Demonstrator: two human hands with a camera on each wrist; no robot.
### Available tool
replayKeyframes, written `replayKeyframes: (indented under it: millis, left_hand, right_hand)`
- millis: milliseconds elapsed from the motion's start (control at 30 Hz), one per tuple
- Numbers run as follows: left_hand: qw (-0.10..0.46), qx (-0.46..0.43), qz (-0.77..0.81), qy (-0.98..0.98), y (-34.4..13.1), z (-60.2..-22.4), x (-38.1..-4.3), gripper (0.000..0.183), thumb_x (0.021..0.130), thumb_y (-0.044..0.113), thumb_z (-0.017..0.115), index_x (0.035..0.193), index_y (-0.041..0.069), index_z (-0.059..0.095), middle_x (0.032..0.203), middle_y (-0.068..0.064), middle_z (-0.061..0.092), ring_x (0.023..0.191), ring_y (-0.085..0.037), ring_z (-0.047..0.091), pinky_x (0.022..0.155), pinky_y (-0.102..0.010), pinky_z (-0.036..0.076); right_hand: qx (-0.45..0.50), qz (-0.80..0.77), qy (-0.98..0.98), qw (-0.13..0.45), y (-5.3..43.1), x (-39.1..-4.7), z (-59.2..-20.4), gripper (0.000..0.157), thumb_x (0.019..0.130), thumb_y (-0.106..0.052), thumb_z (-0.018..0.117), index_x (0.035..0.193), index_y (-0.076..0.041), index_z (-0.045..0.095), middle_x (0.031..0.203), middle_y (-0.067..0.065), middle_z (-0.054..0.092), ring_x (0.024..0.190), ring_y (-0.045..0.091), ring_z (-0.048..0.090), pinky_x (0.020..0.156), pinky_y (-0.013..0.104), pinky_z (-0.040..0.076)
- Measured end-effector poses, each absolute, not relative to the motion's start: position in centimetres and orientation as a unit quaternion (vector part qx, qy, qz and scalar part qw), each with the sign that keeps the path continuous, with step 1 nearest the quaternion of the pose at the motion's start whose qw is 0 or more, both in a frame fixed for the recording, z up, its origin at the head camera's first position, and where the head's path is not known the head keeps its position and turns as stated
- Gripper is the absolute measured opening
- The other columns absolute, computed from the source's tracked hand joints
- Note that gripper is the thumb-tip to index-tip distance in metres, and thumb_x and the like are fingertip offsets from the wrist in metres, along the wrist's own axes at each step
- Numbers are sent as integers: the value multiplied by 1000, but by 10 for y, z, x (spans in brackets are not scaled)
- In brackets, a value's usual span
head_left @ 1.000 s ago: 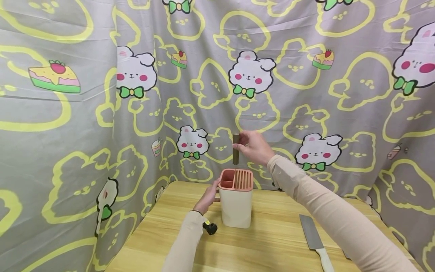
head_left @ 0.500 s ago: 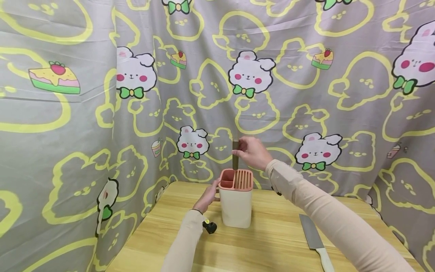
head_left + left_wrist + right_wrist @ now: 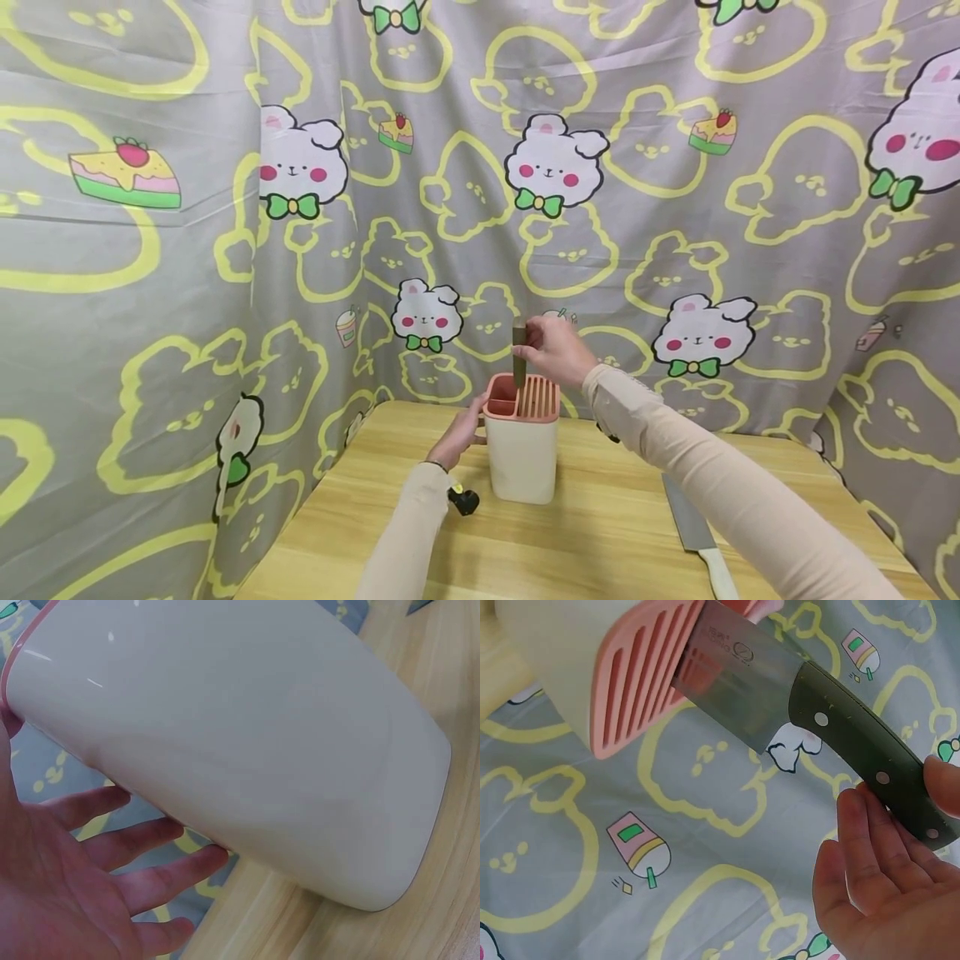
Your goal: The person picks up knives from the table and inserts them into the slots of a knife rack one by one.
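A cream knife holder (image 3: 522, 467) with a pink top stands upright on the table. Half of that top is slotted (image 3: 641, 671); the other half has open compartments (image 3: 502, 392). Fingers and thumb of my right hand (image 3: 558, 350) pinch the end of a dark riveted handle (image 3: 862, 735) belonging to a cleaver. The cleaver's blade (image 3: 739, 679) points down, its lower part in the slotted side and its upper part above the top. My left hand (image 3: 97, 877) rests against the holder's left side, fingers extended and spread, thumb up by the rim.
A second cleaver (image 3: 690, 512) with a pale handle lies on the wooden table (image 3: 600, 533) at the right, partly covered by my right sleeve. A small black device (image 3: 463, 501) sits at my left wrist. Patterned grey curtain (image 3: 465, 208) surrounds the table behind and at the sides.
My right hand has come down with the cleaver, bringing its handle close to the holder's top. The left hand and the holder have stayed in place.
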State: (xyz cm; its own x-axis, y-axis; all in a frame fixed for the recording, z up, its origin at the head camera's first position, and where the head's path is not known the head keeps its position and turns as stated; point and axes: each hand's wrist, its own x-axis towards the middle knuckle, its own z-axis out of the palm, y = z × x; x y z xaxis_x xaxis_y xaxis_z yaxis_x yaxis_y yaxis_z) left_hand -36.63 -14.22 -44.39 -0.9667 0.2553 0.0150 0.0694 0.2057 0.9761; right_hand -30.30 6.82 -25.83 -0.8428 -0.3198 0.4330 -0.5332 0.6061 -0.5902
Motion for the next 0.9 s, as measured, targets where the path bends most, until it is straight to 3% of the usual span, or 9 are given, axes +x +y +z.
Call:
replayKeyframes:
  millis: [367, 900]
  left_hand:
    - [64, 107, 639, 759, -142, -449, -364, 66, 109, 55, 31, 156, 11, 46, 163, -19, 40, 147, -46, 44, 108, -58, 53]
    - [61, 95, 631, 768, -133, -447, -367, 70, 107, 61, 30, 158, 15, 43, 164, -18, 40, 146, -45, 46, 108, -57, 53]
  right_hand:
    - [224, 375, -890, 129, 62, -304, -272, 19, 96, -14, 73, 112, -4, 70, 100, 9, 76, 88, 18, 72, 83, 35, 62]
    - [212, 367, -896, 130, 65, -307, -282, 19, 95, -15, 74, 110, -3, 71, 97, 10, 77, 84, 17, 72, 83, 36, 61]
